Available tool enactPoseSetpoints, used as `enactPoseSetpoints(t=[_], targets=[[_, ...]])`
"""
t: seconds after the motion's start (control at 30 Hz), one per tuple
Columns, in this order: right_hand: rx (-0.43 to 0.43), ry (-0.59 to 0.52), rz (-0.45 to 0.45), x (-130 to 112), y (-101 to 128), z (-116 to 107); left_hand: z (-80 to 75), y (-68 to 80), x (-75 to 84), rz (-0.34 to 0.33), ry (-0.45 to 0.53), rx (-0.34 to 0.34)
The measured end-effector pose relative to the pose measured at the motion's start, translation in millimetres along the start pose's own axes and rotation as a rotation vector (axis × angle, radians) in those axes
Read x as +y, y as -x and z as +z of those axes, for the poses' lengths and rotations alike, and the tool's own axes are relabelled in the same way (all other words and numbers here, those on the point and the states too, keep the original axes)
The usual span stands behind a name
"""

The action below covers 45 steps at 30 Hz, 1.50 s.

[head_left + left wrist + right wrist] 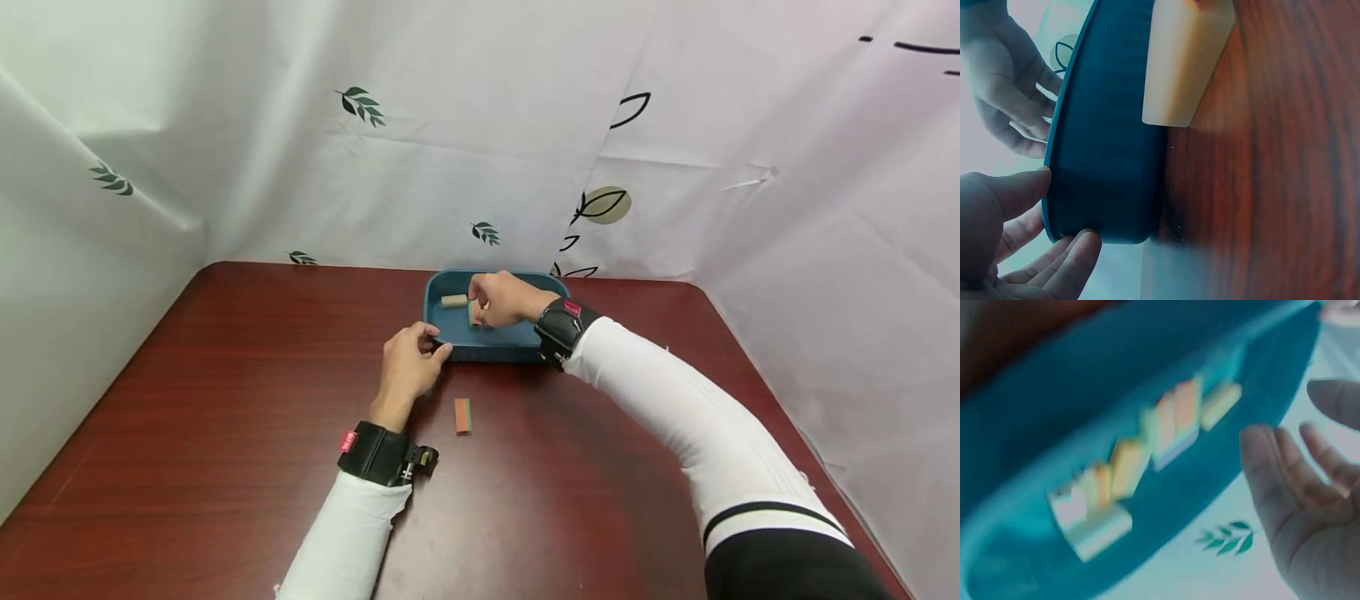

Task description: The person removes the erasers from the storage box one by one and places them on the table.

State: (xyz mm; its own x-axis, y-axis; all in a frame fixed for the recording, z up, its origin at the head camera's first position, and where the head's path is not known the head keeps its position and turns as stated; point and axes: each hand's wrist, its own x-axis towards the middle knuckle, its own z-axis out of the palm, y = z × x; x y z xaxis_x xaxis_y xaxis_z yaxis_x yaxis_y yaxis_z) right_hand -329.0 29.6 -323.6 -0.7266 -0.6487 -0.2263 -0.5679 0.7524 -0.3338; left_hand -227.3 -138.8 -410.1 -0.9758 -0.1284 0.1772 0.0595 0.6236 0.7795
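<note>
Fingers of my left hand (408, 367) pinch the smooth, rounded blue tray (450, 337), where my loosely open right hand (502, 300) hovers over small blocks (453, 301).

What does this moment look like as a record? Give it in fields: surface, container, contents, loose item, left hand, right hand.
surface: dark red wooden table
container: blue tray, at the table's far side
contents: small blocks; a pale cylinder block lies in the tray
loose item: orange-green block, on the table in front of the tray
left hand: holds the tray's near left corner
right hand: over the tray; grip on any block cannot be told
</note>
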Motion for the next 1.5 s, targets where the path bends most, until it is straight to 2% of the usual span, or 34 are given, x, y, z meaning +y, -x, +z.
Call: enactPoseSetpoints(t=[0.2, 0.5, 0.7, 1.0, 1.23, 1.5], targets=[[-0.118, 0.188, -0.090, 12.6, -18.6, -5.1, 1.8, 2.9, -0.5, 0.002, -0.003, 0.004], [-0.206, 0.355, -0.073, 22.2, -40.2, 6.1, 5.4, 11.2, -2.1, -0.006, -0.017, -0.004], [-0.215, 0.426, -0.128, 27.4, -49.0, 15.8, 7.1, 13.4, -2.4, 0.007, -0.003, 0.002], [-0.213, 0.459, -0.110, 30.2, -59.1, 21.6, 7.0, 13.0, -2.3, 0.023, 0.000, 0.025], [-0.172, 0.391, -0.097, 38.4, -65.2, 28.2, 8.3, 13.0, -2.1, 0.025, -0.004, 0.025], [-0.126, 0.371, -0.151, 42.3, -68.2, 33.7, 7.7, 12.0, -1.8, 0.012, -0.007, 0.021]])
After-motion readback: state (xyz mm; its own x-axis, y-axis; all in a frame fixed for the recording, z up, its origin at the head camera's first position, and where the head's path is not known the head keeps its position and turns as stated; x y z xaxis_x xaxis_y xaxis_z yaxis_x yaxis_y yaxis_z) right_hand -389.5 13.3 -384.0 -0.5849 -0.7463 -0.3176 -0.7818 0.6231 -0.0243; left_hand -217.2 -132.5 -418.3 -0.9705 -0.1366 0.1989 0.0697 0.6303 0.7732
